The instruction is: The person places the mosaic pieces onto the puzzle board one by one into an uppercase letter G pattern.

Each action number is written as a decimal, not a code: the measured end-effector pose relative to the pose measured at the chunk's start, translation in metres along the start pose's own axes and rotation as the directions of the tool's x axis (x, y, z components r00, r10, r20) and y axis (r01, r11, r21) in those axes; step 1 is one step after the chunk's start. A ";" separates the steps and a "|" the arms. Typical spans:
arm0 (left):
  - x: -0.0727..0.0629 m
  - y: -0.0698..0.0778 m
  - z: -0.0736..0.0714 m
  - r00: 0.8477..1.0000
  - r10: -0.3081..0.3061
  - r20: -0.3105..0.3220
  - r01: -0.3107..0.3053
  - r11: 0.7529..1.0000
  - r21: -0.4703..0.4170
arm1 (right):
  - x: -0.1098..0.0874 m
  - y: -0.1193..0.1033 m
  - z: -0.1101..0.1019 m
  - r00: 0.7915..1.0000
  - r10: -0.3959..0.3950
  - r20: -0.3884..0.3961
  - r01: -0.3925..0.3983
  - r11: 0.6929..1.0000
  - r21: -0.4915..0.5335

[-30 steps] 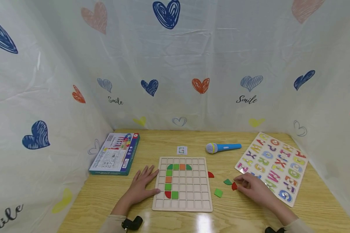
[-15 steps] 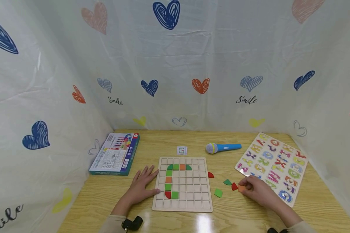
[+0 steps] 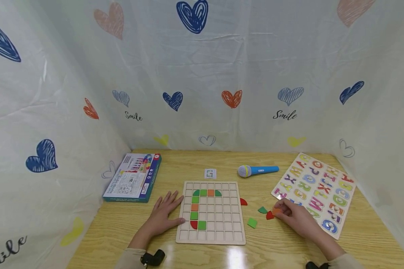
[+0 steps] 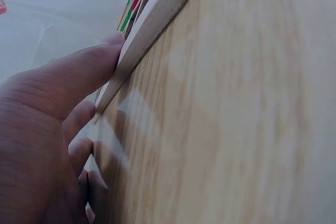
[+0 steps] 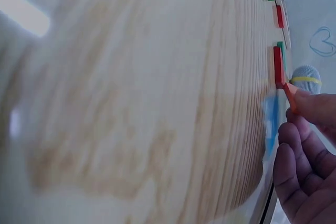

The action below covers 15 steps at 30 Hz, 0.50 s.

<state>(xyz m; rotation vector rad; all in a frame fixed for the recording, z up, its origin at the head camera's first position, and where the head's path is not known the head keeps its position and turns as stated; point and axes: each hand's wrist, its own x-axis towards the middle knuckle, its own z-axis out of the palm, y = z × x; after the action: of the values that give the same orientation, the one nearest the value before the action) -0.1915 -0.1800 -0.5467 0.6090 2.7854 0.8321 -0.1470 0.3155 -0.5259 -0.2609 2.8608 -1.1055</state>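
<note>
Wooden grid board (image 3: pixel 219 216), lower centre of the frame, lay flat, its left edge touched by the left hand (image 3: pixel 164 216); green, orange and red pieces filled a C-shaped run of cells. Orange tile (image 3: pixel 277 211), lower right of centre, was pinched by the right hand (image 3: pixel 294 219) and stood tilted in the right wrist view. Loose nearby lay a red quarter-round (image 3: pixel 269 215), a green quarter-round (image 3: pixel 262 210) and a light-green square (image 3: pixel 252 223).

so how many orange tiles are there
3: an upper orange tile and a lower orange tile on the grid board, a third orange tile pinched in the right hand. Others may be hidden underneath.
</note>
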 end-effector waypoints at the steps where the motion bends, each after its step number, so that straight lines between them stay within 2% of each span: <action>1: 0.000 0.000 0.000 1.000 0.000 -0.001 0.000 1.000 0.000 | 0.001 -0.001 0.001 1.000 0.002 -0.002 -0.002 1.000 0.009; 8: 0.001 -0.001 0.001 1.000 -0.002 0.001 0.002 1.000 0.003 | 0.008 -0.013 0.011 1.000 -0.004 0.004 0.003 0.997 0.079; 15: 0.001 0.000 0.000 1.000 -0.002 -0.001 0.002 1.000 0.001 | 0.018 -0.024 0.030 0.996 -0.089 0.012 0.087 0.987 0.136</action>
<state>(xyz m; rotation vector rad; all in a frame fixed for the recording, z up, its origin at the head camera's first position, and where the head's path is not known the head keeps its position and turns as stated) -0.1922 -0.1796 -0.5471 0.6062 2.7869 0.8304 -0.1576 0.2753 -0.5318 -0.3899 2.7677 -1.2991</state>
